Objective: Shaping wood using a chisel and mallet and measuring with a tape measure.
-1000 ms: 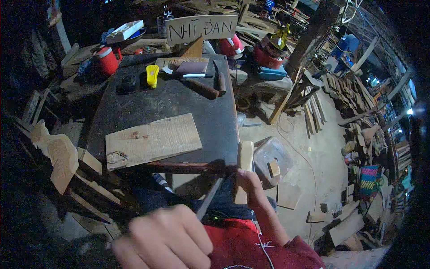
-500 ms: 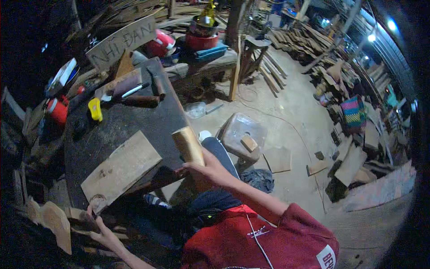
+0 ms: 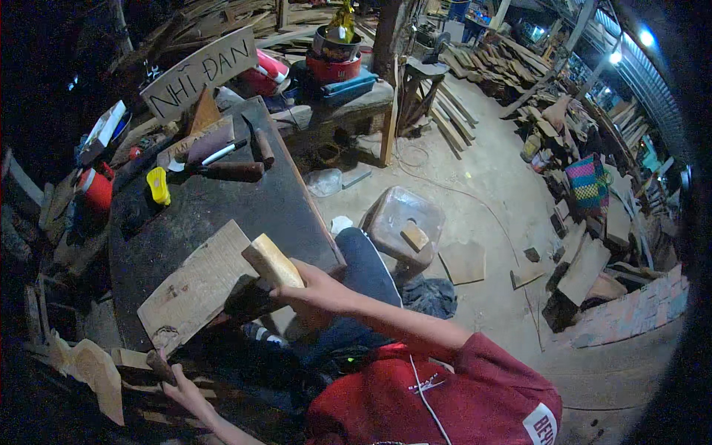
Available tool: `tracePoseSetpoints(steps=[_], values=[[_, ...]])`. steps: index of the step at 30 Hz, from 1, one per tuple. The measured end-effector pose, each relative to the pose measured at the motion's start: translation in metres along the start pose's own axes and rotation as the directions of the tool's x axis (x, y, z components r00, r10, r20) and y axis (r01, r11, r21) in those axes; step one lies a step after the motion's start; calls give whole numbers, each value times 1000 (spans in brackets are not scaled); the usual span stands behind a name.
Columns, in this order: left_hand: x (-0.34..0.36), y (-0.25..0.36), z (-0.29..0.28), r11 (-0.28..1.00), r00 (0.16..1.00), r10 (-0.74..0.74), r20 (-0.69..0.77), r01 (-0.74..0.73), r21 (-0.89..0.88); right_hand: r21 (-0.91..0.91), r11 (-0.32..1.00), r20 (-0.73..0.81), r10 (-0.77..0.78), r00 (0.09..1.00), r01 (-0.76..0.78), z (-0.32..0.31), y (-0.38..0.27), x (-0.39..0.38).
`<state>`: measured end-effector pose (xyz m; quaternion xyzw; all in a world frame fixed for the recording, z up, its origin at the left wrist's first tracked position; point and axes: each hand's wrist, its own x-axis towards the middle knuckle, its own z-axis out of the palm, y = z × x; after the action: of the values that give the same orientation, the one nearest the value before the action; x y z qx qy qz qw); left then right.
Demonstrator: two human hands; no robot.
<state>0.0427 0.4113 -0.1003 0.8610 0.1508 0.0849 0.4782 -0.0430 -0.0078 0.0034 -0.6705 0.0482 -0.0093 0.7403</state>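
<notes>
The right hand's fingers are clamped around the near end of a pale wooden block, and I read that end grip as a way to leave the far end clear. From my remote seat, the block covers the right corner of a flat wooden board; I can't tell whether they touch. The left hand is at the board's near-left corner, its fingers bunched by a dark brown stub (too dim for me to say whether they grip it). The board lies across the front of a dark table, probably for solid backing close to the body.

Farther back, a yellow object, a white pen and a dark brown tool sit out of the board's way. A lettered wooden sign rises behind them. To the right, a stool carries a small wood offcut; beyond it, a cord trails over the floor, a snag for feet there.
</notes>
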Motion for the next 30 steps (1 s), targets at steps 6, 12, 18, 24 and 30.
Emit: tracePoseSetpoints(steps=[6, 12, 18, 24, 30], values=[[-37, 86, 5, 869, 911, -410, 39, 404, -285, 36, 998, 70, 43, 997, -46, -1, 12, 5], [-25, 48, -1, 817, 915, -402, -40, 338, -467, 203, 972, 41, 113, 993, -119, 3, 3, 3], [-55, 111, 13, 745, 937, -347, 51, 308, -592, 186, 980, 27, 65, 997, -69, -6, -5, -6], [-73, 130, 34, 758, 964, -204, 172, 266, -596, 271, 959, -153, 128, 980, -83, -43, -3, -18], [-75, 156, 45, 795, 970, -140, 201, 231, -561, 244, 961, -297, 201, 933, -130, -62, -36, -32]])
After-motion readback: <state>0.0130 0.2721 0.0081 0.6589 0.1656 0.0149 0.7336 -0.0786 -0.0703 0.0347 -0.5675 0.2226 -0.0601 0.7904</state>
